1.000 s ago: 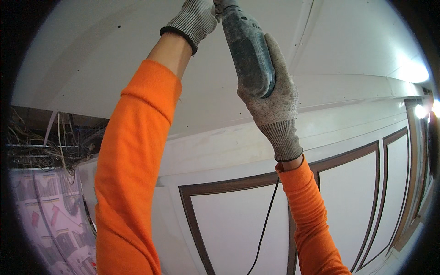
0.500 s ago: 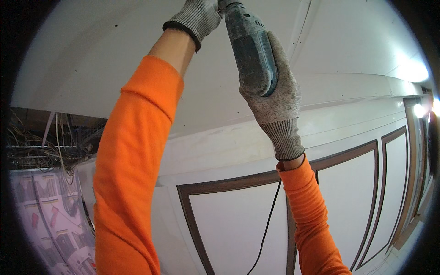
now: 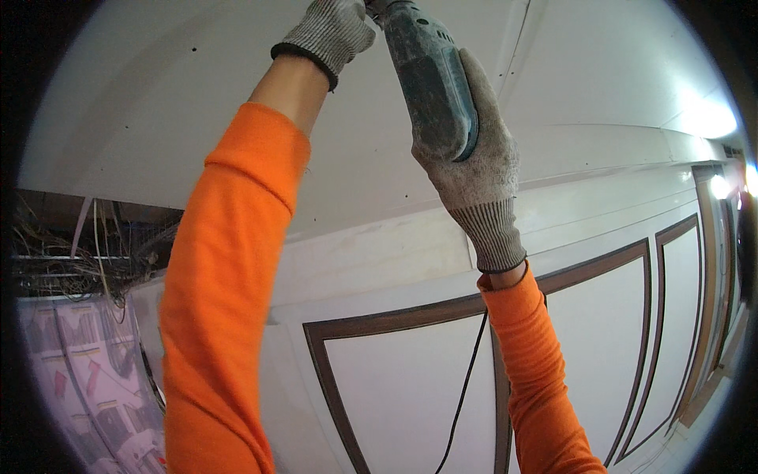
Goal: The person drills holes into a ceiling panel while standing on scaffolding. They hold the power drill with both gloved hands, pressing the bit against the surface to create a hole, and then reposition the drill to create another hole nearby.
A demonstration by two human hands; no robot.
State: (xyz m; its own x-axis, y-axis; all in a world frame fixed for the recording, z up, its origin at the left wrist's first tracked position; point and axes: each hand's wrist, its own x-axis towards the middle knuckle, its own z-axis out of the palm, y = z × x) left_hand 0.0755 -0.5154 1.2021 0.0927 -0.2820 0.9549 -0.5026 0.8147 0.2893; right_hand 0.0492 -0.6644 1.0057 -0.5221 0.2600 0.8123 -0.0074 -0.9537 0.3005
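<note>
Clasps the power tool within the fingers of the right hand, cannot tell the grasp of the left hand, and risks tilting it through slackened grip.

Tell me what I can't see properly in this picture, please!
All in the head view:
Power tool: far end, cut off by the top edge.
Left hand: most fingers, cut off by the top edge.
Right hand: most fingers, hidden behind the tool.
Black cord: upper part, hidden by right sleeve.

Two gloved hands, one power tool
</note>
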